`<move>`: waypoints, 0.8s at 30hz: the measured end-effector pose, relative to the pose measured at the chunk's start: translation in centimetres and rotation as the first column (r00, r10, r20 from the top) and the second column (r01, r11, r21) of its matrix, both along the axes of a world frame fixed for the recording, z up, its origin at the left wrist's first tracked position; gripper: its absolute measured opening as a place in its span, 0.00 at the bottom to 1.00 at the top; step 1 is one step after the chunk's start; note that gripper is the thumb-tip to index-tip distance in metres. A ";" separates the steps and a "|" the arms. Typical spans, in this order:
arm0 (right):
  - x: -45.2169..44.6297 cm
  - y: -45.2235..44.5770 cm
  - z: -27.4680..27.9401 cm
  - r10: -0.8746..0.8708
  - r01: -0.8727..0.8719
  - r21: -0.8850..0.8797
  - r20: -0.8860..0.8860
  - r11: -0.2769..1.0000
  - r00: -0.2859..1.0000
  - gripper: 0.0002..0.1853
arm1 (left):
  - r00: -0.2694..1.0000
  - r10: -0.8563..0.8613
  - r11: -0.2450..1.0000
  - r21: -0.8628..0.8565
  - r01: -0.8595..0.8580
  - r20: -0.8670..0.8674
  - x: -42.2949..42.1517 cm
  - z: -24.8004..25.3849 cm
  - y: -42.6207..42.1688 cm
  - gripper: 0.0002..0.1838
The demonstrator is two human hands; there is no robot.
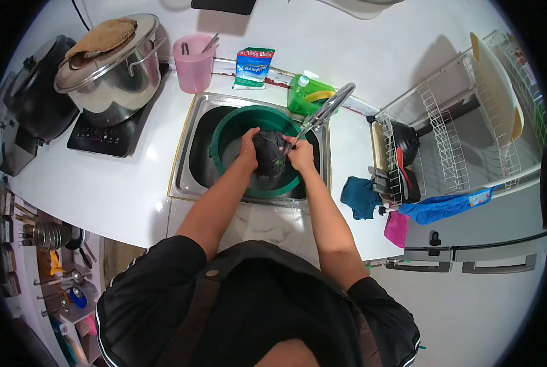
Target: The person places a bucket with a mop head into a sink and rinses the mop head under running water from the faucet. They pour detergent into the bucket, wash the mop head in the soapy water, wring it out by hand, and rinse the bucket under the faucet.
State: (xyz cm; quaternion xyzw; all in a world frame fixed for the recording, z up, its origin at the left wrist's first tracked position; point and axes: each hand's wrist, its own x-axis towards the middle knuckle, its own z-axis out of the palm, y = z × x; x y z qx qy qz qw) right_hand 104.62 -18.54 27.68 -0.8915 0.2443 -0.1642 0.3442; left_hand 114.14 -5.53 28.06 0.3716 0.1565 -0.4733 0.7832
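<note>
A green basin (217,137) sits in the steel sink (191,150). Dark wet cloth (268,153) is bunched between my two hands over the basin. My left hand (249,148) grips its left side, fingers pressed against it. On the other side, my right hand (299,153) has its fingers closed on the cloth's upper right edge, just under the faucet (331,107). Water in the basin is hard to make out.
Behind the sink stand a pink pitcher (194,64), a detergent pack (253,67) and a green caddy (304,95). A large pot (117,79) rests on a cooktop (105,137) at left. The dish rack (448,147) and a teal cloth (359,197) are at right.
</note>
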 end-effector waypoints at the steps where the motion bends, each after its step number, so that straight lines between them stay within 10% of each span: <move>1: 0.0 0.2 -0.2 -0.006 0.005 0.003 0.127 1.000 0.992 0.15 | 0.998 0.036 0.998 0.051 -0.033 -0.055 0.0 0.1 0.1 0.19; 2: -0.1 -0.1 -0.4 -0.005 0.005 0.004 0.127 1.000 0.992 0.15 | 0.998 0.037 0.998 0.052 -0.034 -0.055 0.5 -1.2 -0.2 0.19; 4: -0.4 -0.9 -0.5 -0.196 0.060 0.674 0.127 0.737 0.972 0.07 | 0.993 0.102 0.991 0.094 -0.097 -0.056 1.5 -4.2 -1.0 0.18; 8: -1.0 -0.7 1.5 0.091 -0.024 0.323 -0.195 0.946 0.977 0.10 | 0.969 0.140 0.931 0.307 -0.198 0.203 1.5 -5.8 -1.8 0.15; 9: -1.2 -0.1 2.6 0.118 -0.105 0.066 -0.255 0.992 0.960 0.15 | 0.895 -0.112 0.870 0.478 -0.122 0.432 1.4 -5.1 -1.4 0.17; 13: -0.5 2.6 0.2 0.167 -0.167 0.037 0.015 0.985 0.986 0.24 | 0.452 -0.527 0.674 0.678 -0.294 0.720 -0.1 -0.7 -0.6 0.21; 17: -0.6 3.0 0.4 0.102 -0.090 0.073 -0.187 0.993 0.977 0.33 | 0.306 -0.556 0.671 0.635 -0.383 0.773 1.1 1.8 -0.1 0.23; 24: 1.5 -0.2 -1.1 0.089 -0.040 0.251 -0.188 0.967 0.978 0.17 | -0.099 -0.510 0.822 0.450 -0.351 0.855 4.1 2.0 -0.2 0.19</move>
